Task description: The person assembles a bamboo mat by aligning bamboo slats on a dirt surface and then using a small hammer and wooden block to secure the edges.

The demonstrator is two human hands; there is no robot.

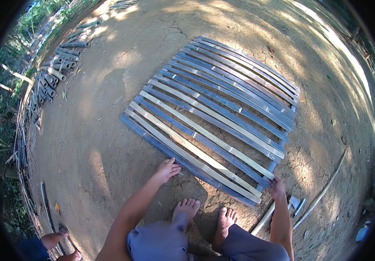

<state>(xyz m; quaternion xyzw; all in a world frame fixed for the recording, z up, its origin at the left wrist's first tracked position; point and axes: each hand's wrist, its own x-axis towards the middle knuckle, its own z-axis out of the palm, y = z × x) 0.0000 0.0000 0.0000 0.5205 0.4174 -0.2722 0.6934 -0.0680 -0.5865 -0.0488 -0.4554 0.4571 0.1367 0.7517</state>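
Bare feet [205, 215] are planted just behind the slat mat [213, 108] on the ground. Its near edge is touched by the left hand [166, 169] and right hand [277, 188], fingers loosely spread, nothing gripped; slats are best nudged evenly from both ends.

Both arms reached down and forward; the left hand [167, 168] lay flat, fingers spread, the right hand [277, 188] curled.

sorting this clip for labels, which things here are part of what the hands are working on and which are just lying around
In hand:
- flat mat of long split bamboo slats
- left hand and right hand at its near edge

Lying about:
- pile of round bamboo poles
- thin pale stick
- small hatchet
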